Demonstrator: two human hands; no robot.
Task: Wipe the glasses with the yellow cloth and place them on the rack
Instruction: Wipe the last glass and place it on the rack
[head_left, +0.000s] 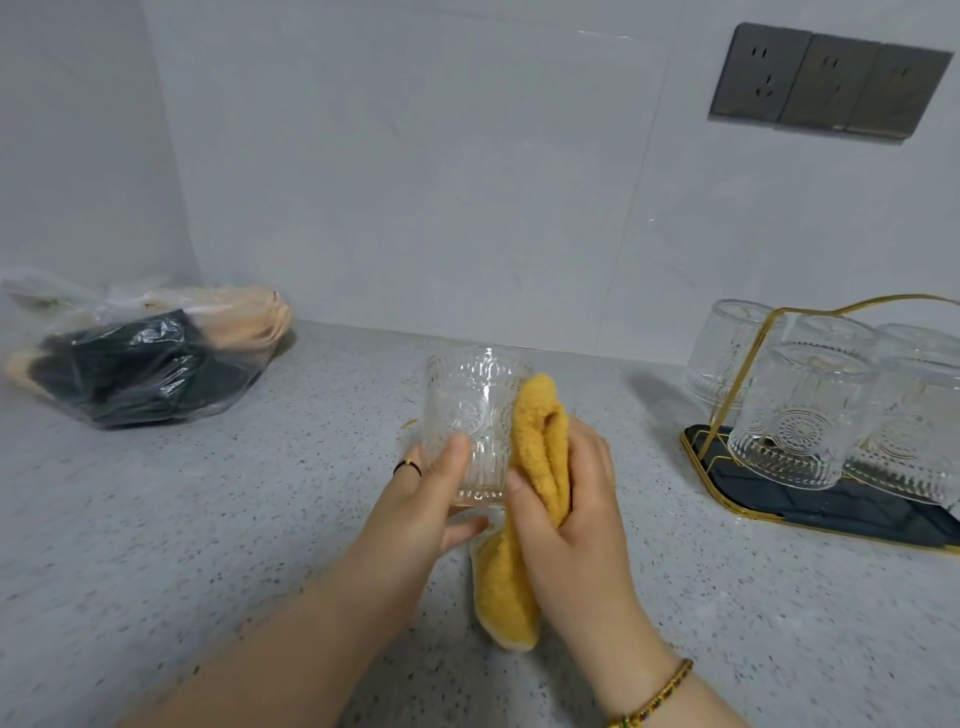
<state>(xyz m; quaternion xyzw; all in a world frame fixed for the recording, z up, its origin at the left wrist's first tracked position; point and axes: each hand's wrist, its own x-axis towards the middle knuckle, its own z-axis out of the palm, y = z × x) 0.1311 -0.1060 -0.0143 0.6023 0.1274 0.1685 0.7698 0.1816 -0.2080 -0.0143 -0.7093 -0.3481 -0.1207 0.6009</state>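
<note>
L hand (431, 499) grips glass (475, 410), R hand (571, 499) clutches yellow cloth (537, 457) against it; rack (872, 506) holds upturned glasses (800, 415)

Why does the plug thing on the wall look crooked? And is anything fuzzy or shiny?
Head view: the wide lens bends the edges, so the socket panel looks slanted; the plastic bag glints and looks soft; the glass in the left hand shows its pattern sharply; light is even, with a soft shadow left of the rack.
</note>
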